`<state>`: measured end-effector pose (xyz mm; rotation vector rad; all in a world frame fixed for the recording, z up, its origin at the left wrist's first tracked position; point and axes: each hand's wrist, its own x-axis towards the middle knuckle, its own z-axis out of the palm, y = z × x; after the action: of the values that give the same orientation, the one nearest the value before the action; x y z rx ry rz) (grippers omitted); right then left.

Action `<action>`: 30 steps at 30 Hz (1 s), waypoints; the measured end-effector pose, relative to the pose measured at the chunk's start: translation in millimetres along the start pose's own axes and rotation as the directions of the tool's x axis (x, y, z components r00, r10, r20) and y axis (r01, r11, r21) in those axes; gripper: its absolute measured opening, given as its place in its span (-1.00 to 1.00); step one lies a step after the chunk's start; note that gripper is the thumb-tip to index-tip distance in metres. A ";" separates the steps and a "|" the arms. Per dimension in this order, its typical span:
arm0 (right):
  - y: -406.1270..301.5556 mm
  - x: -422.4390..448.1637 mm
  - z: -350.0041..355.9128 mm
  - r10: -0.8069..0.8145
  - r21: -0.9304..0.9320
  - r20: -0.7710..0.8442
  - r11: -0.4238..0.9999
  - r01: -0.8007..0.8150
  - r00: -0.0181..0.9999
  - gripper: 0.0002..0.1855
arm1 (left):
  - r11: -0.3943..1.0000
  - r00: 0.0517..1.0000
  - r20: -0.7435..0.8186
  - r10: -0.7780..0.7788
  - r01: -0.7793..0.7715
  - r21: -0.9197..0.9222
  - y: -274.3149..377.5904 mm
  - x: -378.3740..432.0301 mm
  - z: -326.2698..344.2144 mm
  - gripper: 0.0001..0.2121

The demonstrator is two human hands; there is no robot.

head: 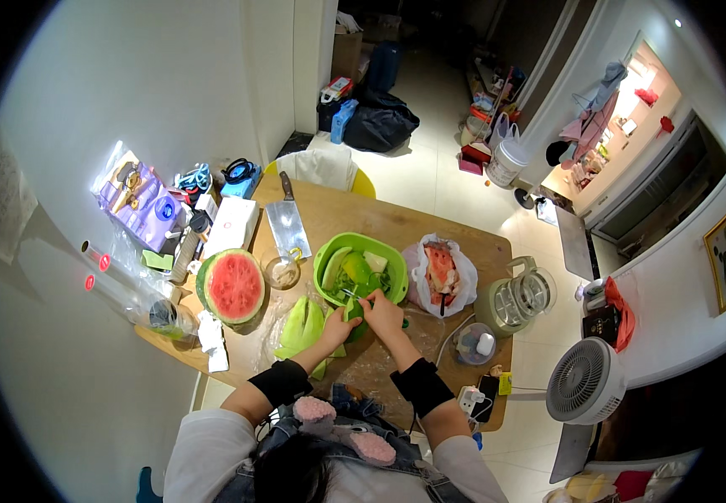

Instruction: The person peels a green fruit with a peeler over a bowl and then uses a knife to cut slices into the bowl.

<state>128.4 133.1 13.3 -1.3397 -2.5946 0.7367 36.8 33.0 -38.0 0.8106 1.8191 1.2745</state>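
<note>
My left hand (340, 328) is shut on a green rind piece (353, 309), close to the near rim of a lime-green plastic basin (325, 242). In my right hand (383, 315) is a small tool with a bright metal end (350, 293), held against or just above the rind; whether it is a peeler or a knife I cannot tell. Dark green peelings and pale rind pieces lie inside the basin. Left of my hands, pale green peeled rind wedges (302, 324) rest on clear plastic film. A halved watermelon (235, 286) with red flesh faces up farther left.
A cleaver (287, 225) lies behind the basin, beside a small glass bowl (282, 271). To the right stand a white plastic bag (426, 295) of watermelon scraps, a lidded jug (504, 308) and a plastic cup (475, 344). A power strip (468, 399) sits at the near right corner.
</note>
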 end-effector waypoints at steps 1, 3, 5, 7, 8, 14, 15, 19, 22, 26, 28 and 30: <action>1.6 0.0 2.8 -0.014 0.004 -0.022 1.000 0.014 1.000 -0.70 | 1.000 1.000 -0.001 0.005 -0.005 -0.012 -1.4 0.4 0.2 -0.68; 0.5 0.5 3.2 -0.016 -0.013 -0.034 1.000 0.016 0.999 -0.71 | 0.999 1.000 -0.006 0.013 -0.013 -0.036 -5.5 2.1 0.5 -0.65; -2.2 1.5 -1.4 0.016 -0.055 -0.019 0.998 -0.017 1.000 -0.71 | 1.000 1.000 0.005 0.005 -0.006 0.026 26.4 -12.4 -2.4 -0.66; 1.0 4.0 -1.6 -0.039 -0.021 -0.038 0.999 0.038 0.999 -0.72 | 0.998 1.000 -0.007 0.020 -0.020 0.052 33.4 -17.4 -4.6 -0.66; 2.5 5.6 -1.0 -0.066 -0.005 -0.048 0.998 0.066 0.997 -0.72 | 0.998 0.999 -0.020 0.039 -0.038 0.045 23.4 -14.6 -2.7 -0.66; -7.9 9.6 2.0 0.013 -0.033 -0.031 0.999 -0.014 0.999 -0.72 | 0.997 0.999 -0.043 0.006 -0.003 0.081 11.1 -2.6 -5.1 -0.64; -7.9 10.5 4.0 0.010 -0.027 -0.047 1.000 -0.011 0.999 -0.71 | 0.995 0.999 -0.043 -0.001 0.006 0.104 8.2 0.3 -5.1 -0.64; -6.5 15.4 12.0 0.012 -0.046 -0.064 0.999 -0.015 0.998 -0.70 | 0.996 1.000 -0.026 0.017 -0.015 0.088 9.7 7.4 -7.5 -0.67; -7.0 15.5 9.5 -0.016 -0.062 -0.047 0.998 0.014 0.999 -0.69 | 1.000 0.999 0.038 -0.028 0.029 -0.008 13.1 4.3 -14.6 -0.68; 6.1 15.8 12.2 -0.123 -0.059 -0.089 0.991 0.118 0.988 -0.70 | 0.940 0.964 0.257 -0.070 0.149 -0.305 4.1 8.7 -26.7 -0.72; 3.5 13.2 3.8 -0.159 -0.050 -0.021 0.986 0.158 0.987 -0.69 | 0.905 0.942 0.327 -0.080 0.206 -0.372 15.8 1.8 -35.0 -0.72; 7.4 11.6 0.0 -0.219 -0.016 -0.009 0.976 0.219 0.976 -0.68 | 0.938 0.939 0.333 -0.084 0.187 -0.290 10.3 0.0 -35.3 -0.70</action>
<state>126.9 145.9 8.5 -1.0335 -2.6858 0.6722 7.3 19.4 -20.6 0.6517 1.3458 1.2263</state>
